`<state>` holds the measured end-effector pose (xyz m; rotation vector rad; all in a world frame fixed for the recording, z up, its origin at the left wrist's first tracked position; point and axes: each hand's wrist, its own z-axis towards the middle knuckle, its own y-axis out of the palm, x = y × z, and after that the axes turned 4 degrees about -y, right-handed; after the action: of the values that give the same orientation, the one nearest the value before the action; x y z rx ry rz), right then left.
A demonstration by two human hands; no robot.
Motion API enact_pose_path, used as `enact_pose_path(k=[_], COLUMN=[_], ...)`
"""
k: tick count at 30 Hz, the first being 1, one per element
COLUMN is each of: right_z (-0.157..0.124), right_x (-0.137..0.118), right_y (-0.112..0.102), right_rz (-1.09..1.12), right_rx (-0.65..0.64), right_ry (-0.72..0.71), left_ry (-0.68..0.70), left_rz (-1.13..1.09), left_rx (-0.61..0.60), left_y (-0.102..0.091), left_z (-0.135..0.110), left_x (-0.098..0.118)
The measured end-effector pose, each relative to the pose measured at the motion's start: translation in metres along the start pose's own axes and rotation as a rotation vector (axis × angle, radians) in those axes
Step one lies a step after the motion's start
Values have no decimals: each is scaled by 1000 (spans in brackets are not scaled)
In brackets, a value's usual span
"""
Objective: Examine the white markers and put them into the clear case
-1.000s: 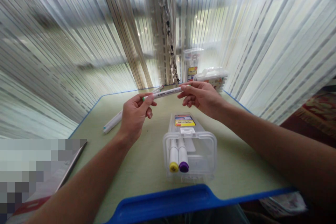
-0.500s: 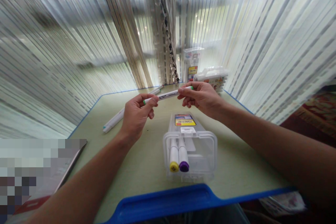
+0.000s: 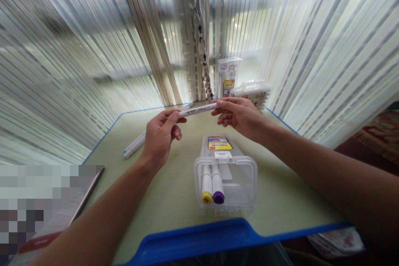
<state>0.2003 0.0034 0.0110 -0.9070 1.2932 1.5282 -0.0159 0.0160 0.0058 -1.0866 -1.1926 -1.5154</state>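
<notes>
Both my hands hold one white marker (image 3: 197, 110) level above the green table (image 3: 168, 191). My left hand (image 3: 160, 135) pinches its left end between thumb and fingers. My right hand (image 3: 240, 114) pinches its right end. Below them lies a clear plastic marker case (image 3: 225, 174) with its open end toward me. Two markers lie inside, one with a yellow cap (image 3: 206, 196) and one with a purple cap (image 3: 218, 196).
Another white marker (image 3: 134, 144) lies on the table to the left, and a further one (image 3: 188, 106) near the back edge. Two more marker boxes (image 3: 228, 75) (image 3: 254, 90) stand at the back by the striped curtain. A blue rim (image 3: 199, 241) edges the table nearest me.
My left hand has slid along the marker and now covers its green left end. The marker has tilted slightly flatter. The right hand stays in place.
</notes>
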Motion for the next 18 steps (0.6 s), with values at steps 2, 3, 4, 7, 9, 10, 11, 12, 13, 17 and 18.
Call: enact_pose_path(k=[2, 3, 4, 7, 9, 10, 11, 12, 13, 17, 18], right_z=[-1, -1, -1, -2, -3, -2, -2, -2, -2, -1, -1], right_x=[-1, -1, -2, -3, -3, -3, -3, -2, -2, 0, 0], right_y=[0, 0, 1, 2, 2, 3, 3, 3, 2, 1, 1], right_rz=[0, 2, 4, 13, 15, 16, 16, 14, 11, -4, -7], right_rx=[4, 5, 6, 13, 17, 16, 15, 14, 14, 33, 38], right_ry=[4, 6, 11, 39, 58, 65, 70, 75, 80, 94, 96], left_ry=[0, 0, -2, -3, 7, 14, 21, 28, 37, 105, 125], left_rz=[-17, -27, -38, -68, -80, -83, -82, -77, -68, -24, -16], left_rx=[1, 3, 6, 18, 18, 18, 18, 19, 19, -6, -15], left_y=[0, -1, -1, -1, -1, -1, -1, -1, -1, 1, 2], left_z=[1, 1, 1, 1, 0, 0, 0, 0, 0, -4, -5], left_x=[0, 0, 0, 1, 2, 2, 2, 2, 2, 4, 4])
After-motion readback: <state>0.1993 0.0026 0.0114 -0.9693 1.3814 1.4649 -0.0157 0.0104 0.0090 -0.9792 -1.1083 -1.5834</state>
